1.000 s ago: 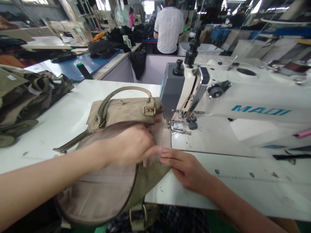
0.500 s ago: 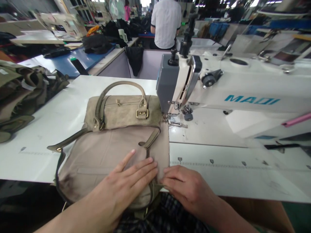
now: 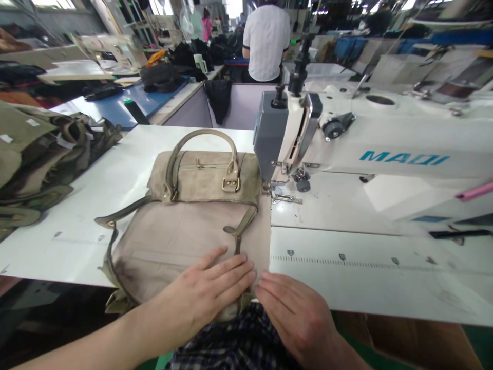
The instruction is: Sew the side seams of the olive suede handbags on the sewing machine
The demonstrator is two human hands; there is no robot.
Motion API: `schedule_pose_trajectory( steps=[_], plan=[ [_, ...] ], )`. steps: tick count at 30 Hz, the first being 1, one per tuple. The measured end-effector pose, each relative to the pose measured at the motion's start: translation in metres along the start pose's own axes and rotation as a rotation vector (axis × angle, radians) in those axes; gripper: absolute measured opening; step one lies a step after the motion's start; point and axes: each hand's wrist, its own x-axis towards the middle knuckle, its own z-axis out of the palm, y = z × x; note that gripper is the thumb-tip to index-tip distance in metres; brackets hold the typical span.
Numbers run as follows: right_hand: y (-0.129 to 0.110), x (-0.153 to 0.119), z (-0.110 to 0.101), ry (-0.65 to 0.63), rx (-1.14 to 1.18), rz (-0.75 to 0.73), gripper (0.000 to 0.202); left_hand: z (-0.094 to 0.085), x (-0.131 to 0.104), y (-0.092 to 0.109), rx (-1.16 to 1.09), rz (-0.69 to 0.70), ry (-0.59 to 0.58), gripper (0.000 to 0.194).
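An olive-tan bag [image 3: 208, 177] lies on the white sewing table, its handle towards the back and its pinkish-beige lining [image 3: 165, 231] spread towards me. Its right edge runs up to the needle and presser foot of the sewing machine [image 3: 385, 133]. My left hand [image 3: 215, 282] rests flat on the lining's lower right part, fingers stretched. My right hand [image 3: 292, 308] is at the lining's lower right edge, fingers pressed together and fingertips on the fabric; whether they pinch it is hidden.
On the left lies a pile of olive bag pieces [image 3: 34, 164]. A green-topped thread cone [image 3: 134, 110] stands behind the table's left corner. Further back are another sewing machine [image 3: 115, 51] and a person in a white shirt [image 3: 267, 43]. The table [image 3: 346, 288] has a printed ruler.
The bag's lower left part has shifted, showing more olive fabric at its edge. My right hand's fingers have straightened a little along the edge. The whole view has shifted slightly.
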Motion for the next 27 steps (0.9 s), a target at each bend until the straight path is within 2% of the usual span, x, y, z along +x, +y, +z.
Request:
schedule_pose_trajectory(
  steps=[2,5,7,11,19,23,27],
  plan=[
    [0.003,-0.004,-0.003,-0.031,0.014,-0.024,0.03,0.003,0.0,0.001,0.006,0.02,0.06,0.051],
    [0.007,-0.009,-0.005,-0.071,0.026,-0.059,0.031,0.009,0.001,0.004,0.017,0.05,0.085,0.046],
    [0.01,-0.01,-0.005,-0.08,0.032,-0.072,0.031,0.012,0.002,0.004,0.014,0.044,0.088,0.045],
    [0.016,-0.004,-0.006,-0.098,0.043,-0.056,0.029,0.017,0.006,-0.001,0.0,0.012,0.167,0.043],
    [0.04,0.02,-0.014,-0.122,0.06,-0.008,0.031,0.019,0.028,-0.027,0.044,0.018,0.225,0.04],
    [0.052,0.028,-0.01,-0.108,0.019,-0.034,0.032,0.02,0.037,-0.045,0.078,0.031,0.236,0.04],
    [0.066,0.035,-0.004,-0.106,-0.03,-0.082,0.029,0.014,0.041,-0.062,0.095,0.037,0.217,0.041]
  ],
)
